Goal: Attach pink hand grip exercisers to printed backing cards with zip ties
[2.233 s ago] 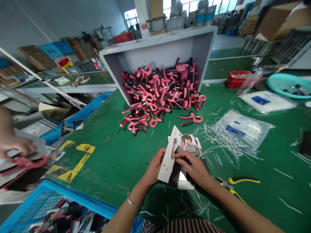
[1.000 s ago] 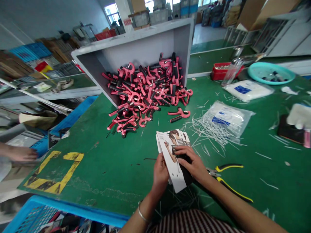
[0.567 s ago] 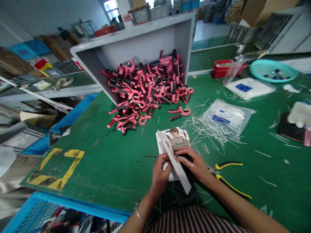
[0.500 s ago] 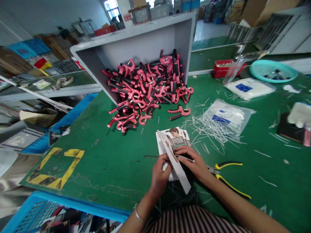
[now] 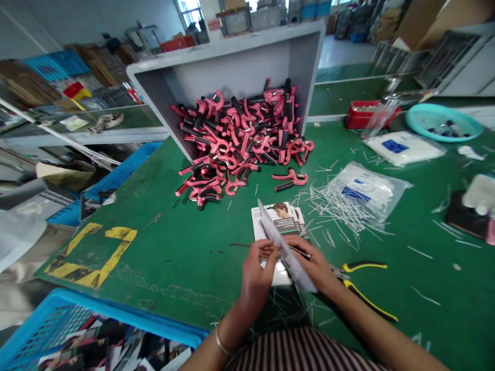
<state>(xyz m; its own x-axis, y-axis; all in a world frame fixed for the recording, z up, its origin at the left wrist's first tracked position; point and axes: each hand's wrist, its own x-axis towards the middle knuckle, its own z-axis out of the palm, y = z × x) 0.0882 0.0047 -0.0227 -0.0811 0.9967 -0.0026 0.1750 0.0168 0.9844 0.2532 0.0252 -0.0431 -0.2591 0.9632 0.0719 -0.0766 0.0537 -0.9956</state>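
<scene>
A white printed card (image 5: pixel 292 260) stands tilted on edge between my hands, blurred by motion. My left hand (image 5: pixel 255 268) pinches its left face, with the fingertips gathered near the middle. My right hand (image 5: pixel 315 268) is closed against the other side, and a thin dark strip shows by its fingers. What lies behind the card is largely hidden. Underneath is a small stack of printed cards (image 5: pixel 281 212) on the green table. Cutting pliers (image 5: pixel 363 266) with yellow-black handles lie open beside my right wrist. A single pink-black hand grip (image 5: pixel 293 179) rests beyond the stack.
A grey bin (image 5: pixel 228 72) on its side spills many pink-black hand grips (image 5: pixel 235 136). White cable ties (image 5: pixel 340 208) are scattered beside a plastic bag (image 5: pixel 381 188). At the back right are a red box (image 5: pixel 353 118) and a turquoise basin (image 5: pixel 415 121). A blue crate (image 5: pixel 58 304) stands front left.
The card has turned and tilted further, its lower end swinging right and up. My left fingers have shifted along its face. The whole view has moved slightly.
</scene>
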